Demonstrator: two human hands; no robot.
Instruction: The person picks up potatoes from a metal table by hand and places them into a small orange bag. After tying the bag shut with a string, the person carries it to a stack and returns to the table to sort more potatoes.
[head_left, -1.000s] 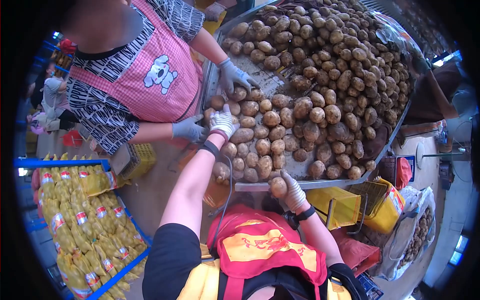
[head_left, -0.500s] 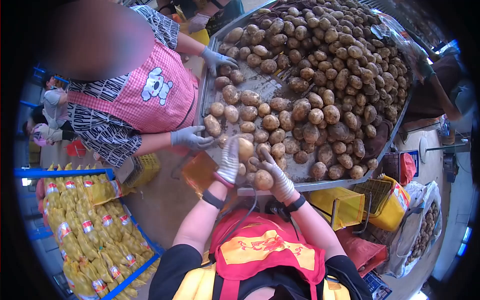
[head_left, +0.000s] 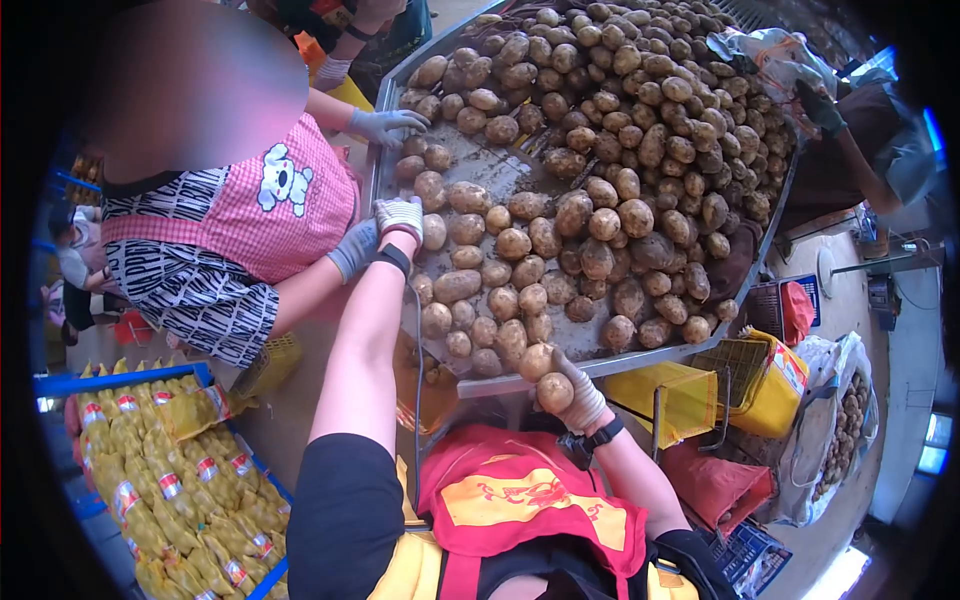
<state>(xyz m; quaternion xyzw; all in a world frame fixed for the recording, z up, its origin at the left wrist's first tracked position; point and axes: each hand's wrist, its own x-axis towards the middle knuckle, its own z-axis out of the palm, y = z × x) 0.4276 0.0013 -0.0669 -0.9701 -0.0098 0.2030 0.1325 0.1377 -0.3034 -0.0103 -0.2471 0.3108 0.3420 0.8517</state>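
My right hand (head_left: 582, 398), in a striped grey-white work glove, is closed on a potato (head_left: 555, 393) at the table's near edge. A second potato (head_left: 536, 361) lies against it by the fingers. My left hand (head_left: 400, 217), gloved alike, reaches across to the table's left rim with its fingers curled; what they hold is hidden. Right by it sits a potato (head_left: 434, 232). A co-worker's gloved hand (head_left: 354, 250) is beside my left wrist. Soil-covered potatoes (head_left: 640, 140) are heaped over the metal table (head_left: 480, 165), with loose ones spread toward me.
A person in a pink checked apron (head_left: 290, 200) stands at the left, their other gloved hand (head_left: 388, 125) at the rim. Yellow crates (head_left: 755, 385) and a white sack (head_left: 840, 430) stand right. Bagged potatoes (head_left: 170, 485) fill a blue-framed rack. A cable (head_left: 417, 380) hangs near my left arm.
My left hand has moved from the near potatoes, where it held one, to the left rim. My right hand has come back to the near edge, now with two potatoes at it.
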